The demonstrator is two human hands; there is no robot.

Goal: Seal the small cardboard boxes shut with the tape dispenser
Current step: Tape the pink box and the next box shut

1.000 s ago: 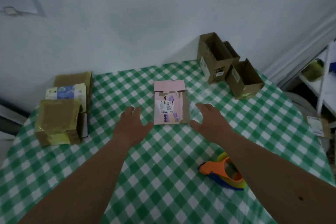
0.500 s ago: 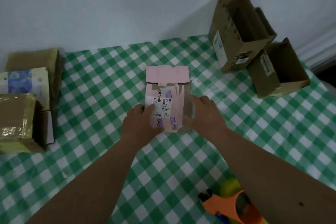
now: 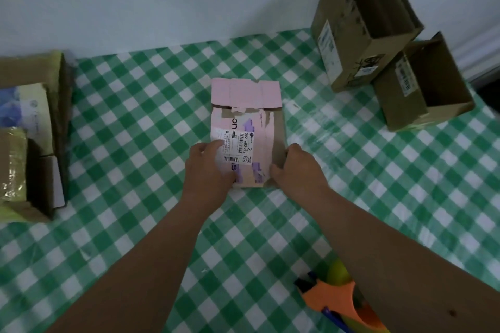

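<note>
Hands frame the pink box (image 3: 244,127), which lies flat at the middle of the green-checked table (image 3: 135,143), its long axis running away from the person and its flap (image 3: 245,93) folded open at the far end. The left hand (image 3: 209,170) rests on the near left corner, fingers (image 3: 213,144) spread over the shipping label (image 3: 234,147); the right hand (image 3: 297,170) grips the near right edge, fingers curled against the cardboard side. Both are equally near the box, but the flap to be closed lies beyond them. The orange tape dispenser (image 3: 332,299) sits close to the person under the right forearm, so that hand is probably the one to fetch it. Two open brown boxes (image 3: 359,35) stand well apart at the far right, and a stack of boxes (image 3: 32,121) sits at the left edge; nothing blocks the flap.
</note>
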